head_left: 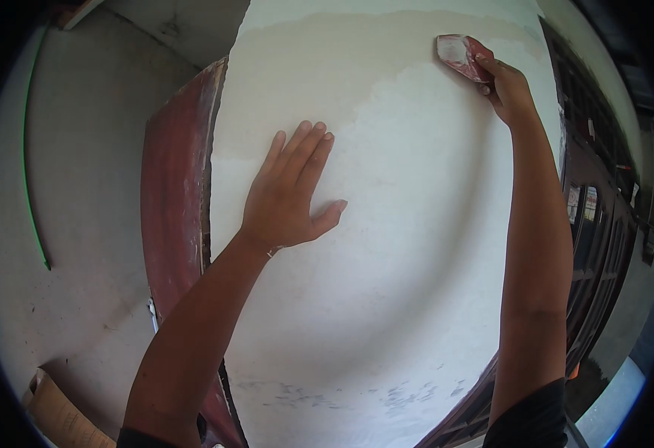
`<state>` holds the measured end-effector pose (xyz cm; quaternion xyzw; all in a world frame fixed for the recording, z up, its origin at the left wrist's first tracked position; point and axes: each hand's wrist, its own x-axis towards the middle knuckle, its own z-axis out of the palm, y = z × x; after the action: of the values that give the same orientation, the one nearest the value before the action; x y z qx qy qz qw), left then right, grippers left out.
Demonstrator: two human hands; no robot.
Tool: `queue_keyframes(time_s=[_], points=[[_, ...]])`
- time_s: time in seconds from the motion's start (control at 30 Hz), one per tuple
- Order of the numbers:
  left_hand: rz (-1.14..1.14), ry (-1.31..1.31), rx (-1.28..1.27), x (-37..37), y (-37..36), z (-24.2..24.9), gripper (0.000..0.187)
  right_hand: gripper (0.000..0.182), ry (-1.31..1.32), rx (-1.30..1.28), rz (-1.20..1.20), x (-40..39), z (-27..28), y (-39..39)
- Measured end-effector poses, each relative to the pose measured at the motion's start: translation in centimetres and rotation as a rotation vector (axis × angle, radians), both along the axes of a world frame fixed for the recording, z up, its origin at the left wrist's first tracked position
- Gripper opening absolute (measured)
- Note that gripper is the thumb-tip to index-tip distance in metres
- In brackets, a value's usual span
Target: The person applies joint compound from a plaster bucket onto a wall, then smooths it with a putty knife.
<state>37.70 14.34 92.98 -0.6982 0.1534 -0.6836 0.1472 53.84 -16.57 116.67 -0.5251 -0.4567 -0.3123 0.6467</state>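
A large pale panel (401, 224) fills the middle of the view, with a beige, uneven band across its upper part and dark smudges low down. My left hand (289, 179) lies on the panel left of its middle, fingers stretched and thumb apart, holding nothing. Near the upper right edge, my right hand (507, 88) grips a folded piece of dark red sandpaper (459, 56) dusted with white. The sandpaper rests against the panel; its underside is hidden.
A dark red board (174, 172) with a rough edge stands along the panel's left side. Dark metal grillwork (599, 216) is at the right. A thin green strip (25, 149) shows at far left, and a brown cardboard piece (62, 414) is at lower left.
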Motion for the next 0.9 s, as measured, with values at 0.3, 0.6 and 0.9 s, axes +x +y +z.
queue_keyframes(time_s=[0.3,0.6,0.9], points=[[0.006,-0.007,0.012,0.0,0.0,0.1,0.086,0.027,-0.066,-0.002,-0.346,-0.4,1.7,1.4],[0.012,-0.002,0.001,-0.1,0.1,0.1,0.087,0.027,-0.130,0.027,-0.398,-2.3,1.7,3.5],[0.040,-0.034,0.024,-0.2,-0.2,0.1,0.082,0.027,0.024,0.155,0.020,-1.7,1.7,3.6]])
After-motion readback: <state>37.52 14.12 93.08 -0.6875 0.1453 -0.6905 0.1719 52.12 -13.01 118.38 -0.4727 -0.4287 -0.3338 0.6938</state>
